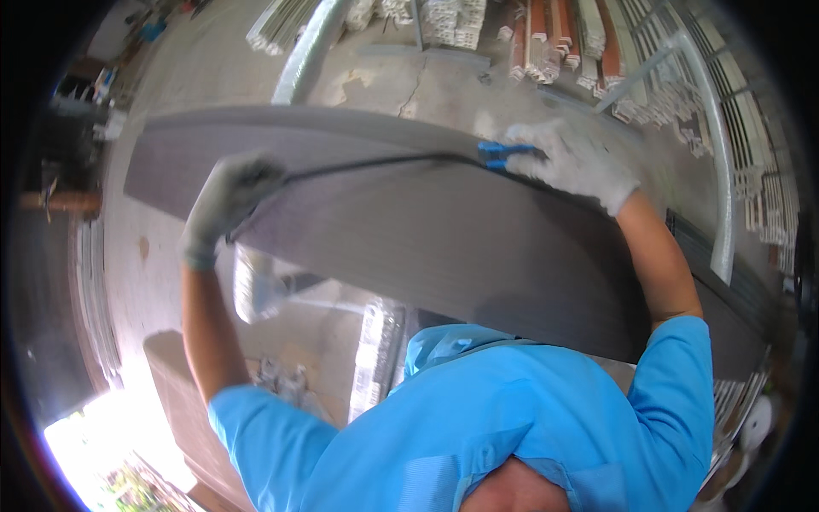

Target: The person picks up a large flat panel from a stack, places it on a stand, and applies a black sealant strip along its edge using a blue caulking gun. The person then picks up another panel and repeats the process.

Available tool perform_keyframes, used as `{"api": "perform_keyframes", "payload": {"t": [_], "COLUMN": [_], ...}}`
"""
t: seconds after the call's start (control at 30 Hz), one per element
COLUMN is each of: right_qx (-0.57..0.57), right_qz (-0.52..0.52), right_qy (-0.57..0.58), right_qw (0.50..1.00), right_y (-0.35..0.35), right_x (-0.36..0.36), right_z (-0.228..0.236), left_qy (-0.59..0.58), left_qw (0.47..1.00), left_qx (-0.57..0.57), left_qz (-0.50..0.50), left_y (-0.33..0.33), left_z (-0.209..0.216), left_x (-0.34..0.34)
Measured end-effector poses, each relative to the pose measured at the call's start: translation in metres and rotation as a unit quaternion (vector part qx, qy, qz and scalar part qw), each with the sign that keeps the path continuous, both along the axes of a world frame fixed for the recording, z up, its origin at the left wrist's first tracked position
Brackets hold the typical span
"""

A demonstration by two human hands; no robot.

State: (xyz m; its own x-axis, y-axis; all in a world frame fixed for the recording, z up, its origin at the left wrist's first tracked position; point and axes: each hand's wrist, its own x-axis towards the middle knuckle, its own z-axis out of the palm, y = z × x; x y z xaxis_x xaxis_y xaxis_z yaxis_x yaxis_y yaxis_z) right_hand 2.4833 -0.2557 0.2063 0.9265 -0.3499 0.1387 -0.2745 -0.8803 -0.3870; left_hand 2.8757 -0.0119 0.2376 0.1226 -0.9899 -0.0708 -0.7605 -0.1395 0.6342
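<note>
A long dark grey-brown panel (401, 230) lies across in front of my body. Over its surface runs a thin black strip (375, 162), bowed between my two hands. My left hand (232, 196), in a pale work glove, is closed on the strip's left part, its fingers somewhat blurred. Further right, my gloved right hand (576, 162) grips a blue two-pronged hand tool (505, 154), perhaps pliers or cutters. The tool sits right at the strip near the panel's far edge. My right palm hides the rest of the tool, so its exact kind is unclear.
Wrapped supports (307, 55) show beyond and below the panel. Bundles of white and red-brown profiles (554, 43) lie on the concrete floor (213, 68) at the far side. A rack of long profiles (742, 111) stands at the right. A brown board (183, 401) is at the lower left.
</note>
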Motion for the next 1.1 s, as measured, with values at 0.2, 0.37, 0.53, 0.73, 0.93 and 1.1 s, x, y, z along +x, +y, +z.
{"api": "perform_keyframes", "payload": {"t": [0.2, 0.37, 0.53, 0.73, 0.93, 1.1], "right_qx": [0.068, 0.102, 0.149, 0.055, 0.103, 0.028], "right_qz": [-0.040, -0.086, -0.088, -0.036, 0.032, 0.074], "right_qy": [0.033, 0.089, 0.101, 0.055, 0.030, 0.062], "right_qw": [0.996, 0.987, 0.980, 0.996, 0.994, 0.995], "right_y": [0.005, 0.010, 0.008, 0.012, 0.013, 0.006], "right_x": [0.006, 0.004, 0.006, 0.027, 0.147, 0.222], "right_z": [0.006, 0.015, 0.013, 0.008, -0.008, -0.012], "left_qy": [0.143, 0.139, 0.093, 0.061, 0.015, 0.066], "left_qw": [0.964, 0.982, 0.986, 0.988, 0.992, 0.987], "left_qx": [0.128, -0.027, -0.032, -0.054, -0.062, -0.051], "left_qz": [0.186, 0.126, 0.133, 0.130, 0.108, 0.138], "left_y": [0.040, -0.055, -0.072, -0.072, -0.073, -0.074], "left_z": [0.003, -0.013, -0.047, -0.053, -0.052, -0.054], "left_x": [0.117, 0.153, 0.147, 0.139, 0.140, 0.142]}}
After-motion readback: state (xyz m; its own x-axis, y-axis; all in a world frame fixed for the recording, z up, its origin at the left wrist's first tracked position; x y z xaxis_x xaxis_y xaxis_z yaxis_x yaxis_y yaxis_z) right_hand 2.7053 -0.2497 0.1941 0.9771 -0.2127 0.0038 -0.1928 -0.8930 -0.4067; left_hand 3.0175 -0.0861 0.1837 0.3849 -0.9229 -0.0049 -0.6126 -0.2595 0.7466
